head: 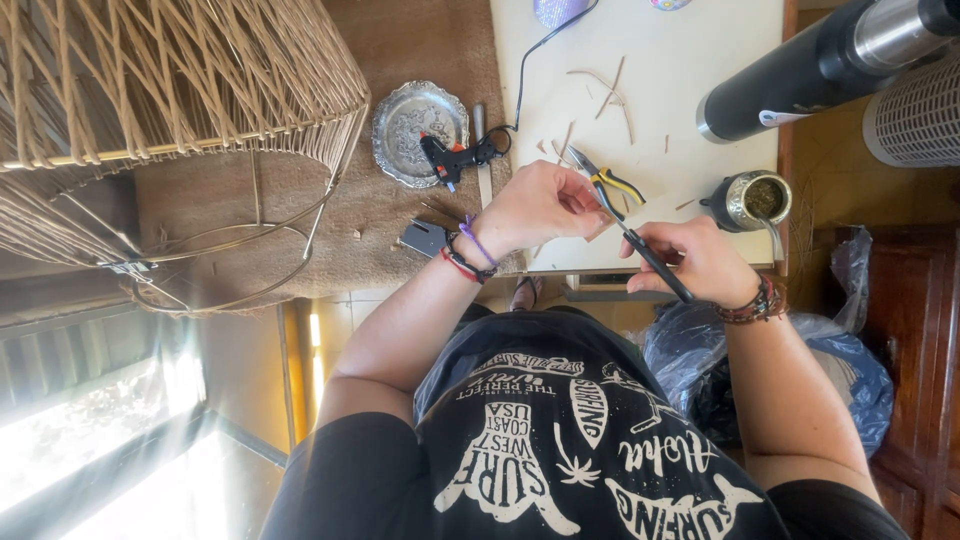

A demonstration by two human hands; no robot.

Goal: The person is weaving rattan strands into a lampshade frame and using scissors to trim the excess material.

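Observation:
My left hand [540,205], with bracelets at the wrist, pinches a small tan strip piece [601,228] over the near edge of a white board [680,100]. My right hand [700,262] grips the black handles of a long-nosed tool [648,255], whose tip meets the left hand's fingers. Yellow-handled pliers [612,180] lie on the board just beyond my left hand. Short tan strip offcuts [607,90] are scattered over the board.
A black glue gun [452,158] rests by a silver tray [410,115] on brown cloth. A woven cane lampshade [170,80] and wire frame [235,255] stand left. A black flask [810,65], a metal cup with straw [757,200] and a blue bag [860,370] are right.

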